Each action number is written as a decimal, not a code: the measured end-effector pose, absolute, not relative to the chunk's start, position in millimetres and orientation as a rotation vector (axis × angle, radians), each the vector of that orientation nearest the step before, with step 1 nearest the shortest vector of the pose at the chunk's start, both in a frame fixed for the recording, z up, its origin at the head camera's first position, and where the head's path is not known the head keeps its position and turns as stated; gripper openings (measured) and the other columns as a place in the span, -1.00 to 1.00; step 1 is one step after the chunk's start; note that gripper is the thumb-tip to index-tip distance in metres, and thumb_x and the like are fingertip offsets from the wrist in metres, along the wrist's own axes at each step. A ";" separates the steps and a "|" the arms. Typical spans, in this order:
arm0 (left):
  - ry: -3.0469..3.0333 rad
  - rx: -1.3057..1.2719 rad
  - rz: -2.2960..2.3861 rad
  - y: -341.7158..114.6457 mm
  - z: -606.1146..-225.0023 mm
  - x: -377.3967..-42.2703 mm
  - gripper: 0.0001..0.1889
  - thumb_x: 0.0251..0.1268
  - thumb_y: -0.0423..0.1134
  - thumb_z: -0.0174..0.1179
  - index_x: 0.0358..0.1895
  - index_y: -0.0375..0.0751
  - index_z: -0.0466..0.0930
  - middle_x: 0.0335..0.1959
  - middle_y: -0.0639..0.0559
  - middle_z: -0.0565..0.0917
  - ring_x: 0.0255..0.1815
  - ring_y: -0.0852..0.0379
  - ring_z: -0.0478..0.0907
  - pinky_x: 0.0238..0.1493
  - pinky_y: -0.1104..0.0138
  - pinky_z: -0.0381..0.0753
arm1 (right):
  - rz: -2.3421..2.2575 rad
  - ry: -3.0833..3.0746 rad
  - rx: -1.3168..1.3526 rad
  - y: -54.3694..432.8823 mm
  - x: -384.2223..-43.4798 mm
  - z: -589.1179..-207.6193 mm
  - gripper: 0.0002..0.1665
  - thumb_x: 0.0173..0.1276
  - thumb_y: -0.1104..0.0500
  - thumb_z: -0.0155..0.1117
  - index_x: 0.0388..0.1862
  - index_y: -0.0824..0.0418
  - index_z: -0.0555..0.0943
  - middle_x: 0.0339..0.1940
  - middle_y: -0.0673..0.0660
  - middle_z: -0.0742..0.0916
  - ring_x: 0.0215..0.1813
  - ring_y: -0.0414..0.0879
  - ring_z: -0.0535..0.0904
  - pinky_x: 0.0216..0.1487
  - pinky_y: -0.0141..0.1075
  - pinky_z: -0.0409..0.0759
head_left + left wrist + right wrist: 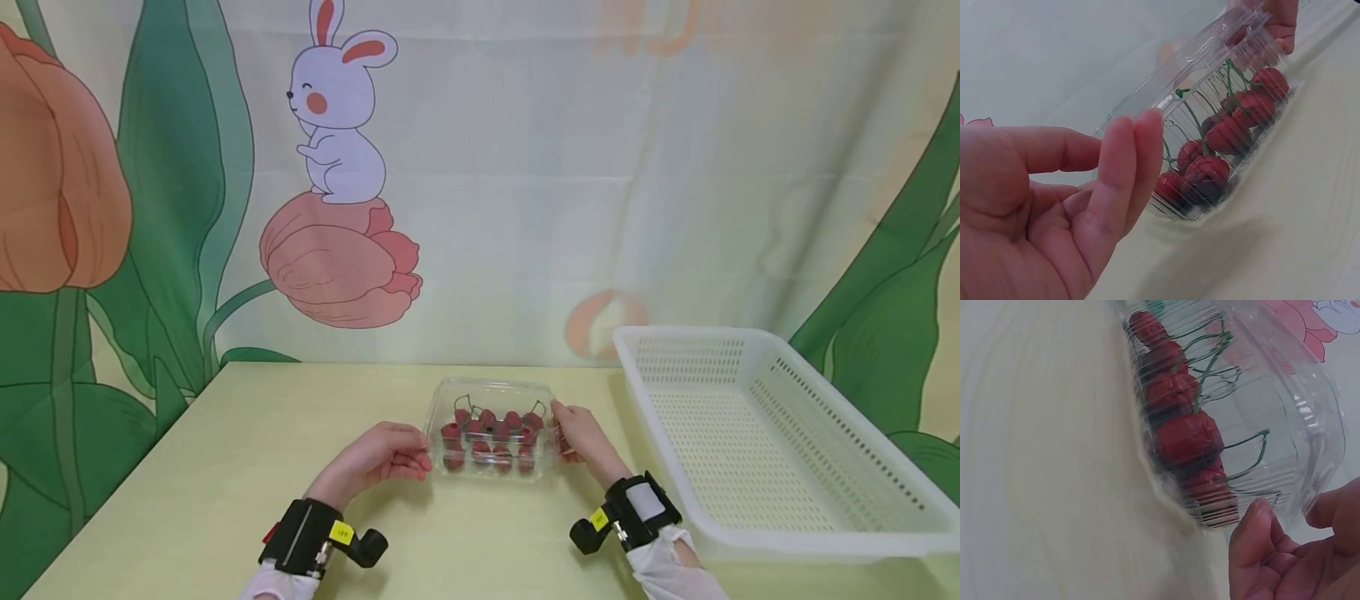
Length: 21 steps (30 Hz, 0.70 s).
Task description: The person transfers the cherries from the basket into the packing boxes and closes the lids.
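A clear plastic clamshell box [491, 388] is held level between both hands, low over the table. Inside lie several red cherries [1229, 136] with green stems, seen through the ribbed walls; its lid lies over the top. At the box's left end, my left hand [384, 457] pinches the edge between fingertips. My right hand [583, 435] grips the opposite end, with thumb and fingers at the rim in the right wrist view. Part of the left-hand grip is hidden behind its own fingers in the left wrist view.
A white perforated plastic basket [712, 533] stands at the right of the pale yellow table [300, 400]. Behind the table hangs a curtain [510, 208] printed with a rabbit and tulips. A black camera strap [300, 537] wraps each wrist.
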<state>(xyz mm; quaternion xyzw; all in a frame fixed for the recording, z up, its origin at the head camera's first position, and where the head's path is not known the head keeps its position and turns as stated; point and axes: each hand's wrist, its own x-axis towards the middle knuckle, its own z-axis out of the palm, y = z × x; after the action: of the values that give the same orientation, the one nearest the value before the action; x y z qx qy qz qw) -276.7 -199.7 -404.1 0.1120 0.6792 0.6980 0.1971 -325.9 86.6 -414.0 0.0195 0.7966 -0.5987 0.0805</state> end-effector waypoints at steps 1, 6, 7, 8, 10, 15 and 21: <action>1.900 0.310 1.961 -200.3 -404.2 -276.2 -0.81 0.31 -0.39 -0.07 -0.27 -0.53 0.43 -0.52 -0.13 0.57 -0.55 0.14 0.55 -0.37 0.32 0.54 | -1.793 2.382 0.057 86.2 -325.7 -414.1 -0.58 0.43 0.02 -0.18 -0.40 0.36 0.39 -0.73 0.06 0.41 -0.70 -0.18 0.32 -0.68 -0.38 0.36; 1.917 0.278 1.981 -204.1 -404.9 -275.1 -0.78 0.33 -0.40 -0.08 -0.20 -0.59 0.40 -0.50 -0.14 0.58 -0.53 0.12 0.56 -0.35 0.30 0.54 | -1.792 2.364 0.001 83.9 -325.0 -414.7 -0.51 0.44 -0.04 -0.17 -0.28 0.41 0.41 -0.71 0.07 0.45 -0.70 -0.18 0.35 -0.67 -0.37 0.36; 1.923 0.269 1.984 -204.9 -405.2 -275.2 -0.77 0.33 -0.39 -0.08 -0.19 -0.61 0.39 -0.50 -0.14 0.58 -0.53 0.11 0.56 -0.34 0.30 0.54 | -1.786 2.360 -0.018 83.5 -324.8 -414.7 -0.49 0.43 -0.06 -0.17 -0.27 0.41 0.41 -0.70 0.07 0.47 -0.70 -0.17 0.35 -0.67 -0.37 0.36; 1.932 0.256 1.986 -205.5 -405.4 -275.4 -0.75 0.33 -0.39 -0.09 -0.17 -0.62 0.38 -0.49 -0.14 0.58 -0.52 0.11 0.56 -0.34 0.30 0.54 | -1.783 2.356 -0.039 83.0 -324.6 -414.8 -0.47 0.42 -0.09 -0.16 -0.26 0.41 0.40 -0.69 0.07 0.48 -0.70 -0.17 0.36 -0.67 -0.37 0.37; 1.945 0.224 1.994 -206.2 -405.5 -276.0 -0.74 0.34 -0.38 -0.09 -0.15 -0.63 0.38 -0.49 -0.14 0.59 -0.52 0.11 0.56 -0.33 0.30 0.54 | -1.777 2.345 -0.064 82.2 -324.5 -415.0 -0.44 0.41 -0.13 -0.14 -0.25 0.40 0.40 -0.67 0.08 0.50 -0.69 -0.17 0.38 -0.66 -0.37 0.37; 1.939 0.155 2.031 -205.6 -406.2 -279.3 -0.78 0.32 -0.37 -0.10 -0.24 -0.54 0.42 -0.55 -0.11 0.59 -0.57 0.14 0.56 -0.39 0.34 0.54 | -1.754 2.339 -0.094 80.4 -324.5 -413.2 -0.45 0.36 -0.14 -0.10 -0.22 0.38 0.40 -0.62 0.12 0.52 -0.67 -0.14 0.40 -0.64 -0.34 0.41; 1.962 0.093 2.061 -204.7 -406.2 -280.4 -0.81 0.30 -0.38 -0.12 -0.29 -0.48 0.41 -0.59 -0.08 0.58 -0.61 0.17 0.54 -0.45 0.37 0.54 | -1.679 2.327 -0.165 79.4 -322.2 -410.6 -0.55 0.28 -0.05 -0.08 -0.21 0.37 0.35 -0.52 0.18 0.55 -0.59 -0.10 0.43 -0.56 -0.29 0.47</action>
<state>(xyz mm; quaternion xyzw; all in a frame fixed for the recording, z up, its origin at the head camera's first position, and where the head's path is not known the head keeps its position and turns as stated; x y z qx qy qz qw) -280.4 -204.7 -406.2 0.0322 0.6817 0.7160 0.1467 -322.2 79.4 -410.6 -0.0571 0.8024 -0.5789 0.1336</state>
